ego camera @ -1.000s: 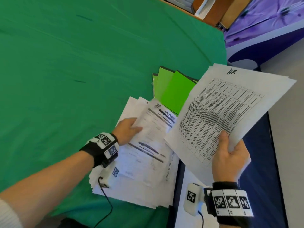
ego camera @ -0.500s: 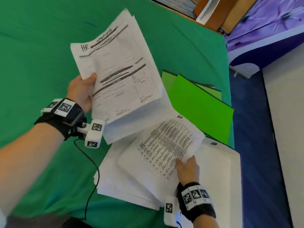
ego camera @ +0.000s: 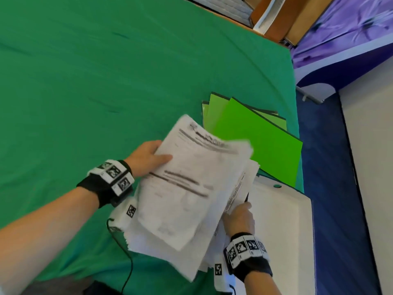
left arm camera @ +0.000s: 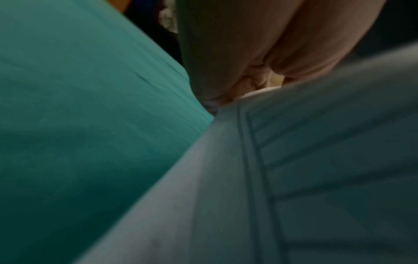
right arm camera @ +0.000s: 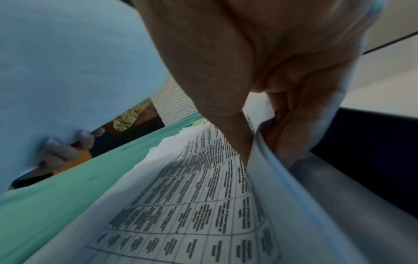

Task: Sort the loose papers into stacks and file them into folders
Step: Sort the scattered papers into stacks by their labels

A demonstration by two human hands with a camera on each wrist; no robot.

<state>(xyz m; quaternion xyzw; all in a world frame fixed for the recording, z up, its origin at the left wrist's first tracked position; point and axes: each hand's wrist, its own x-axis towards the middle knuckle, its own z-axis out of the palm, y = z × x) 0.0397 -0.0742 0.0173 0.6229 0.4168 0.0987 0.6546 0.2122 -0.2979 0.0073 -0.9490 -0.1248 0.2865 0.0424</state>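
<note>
My left hand [ego camera: 148, 159] pinches a bundle of printed form sheets [ego camera: 191, 184] by the left edge, thumb on top, holding it just above the loose paper pile [ego camera: 161, 250] on the green cloth. Its fingers [right arm camera: 65, 151] show under that bundle in the right wrist view. My right hand [ego camera: 239, 218] grips the right edge of a table-printed sheet [right arm camera: 192, 196] on the pile, thumb on top and fingers curled beneath. Bright green folders [ego camera: 255, 141] lie fanned behind the papers. The left wrist view is dim, showing paper [left arm camera: 294, 178] and cloth.
A green cloth [ego camera: 95, 81] covers the table. A white board or tray [ego camera: 282, 231] lies at the table's right edge beside the pile. Blue floor [ego camera: 331, 167] and a white wall run to the right; wooden furniture [ego camera: 282, 18] stands beyond the far edge.
My left hand has brought its raised bundle of forms down and right, over the pile. My right hand, which set the table sheet on the pile, now grips its right edge.
</note>
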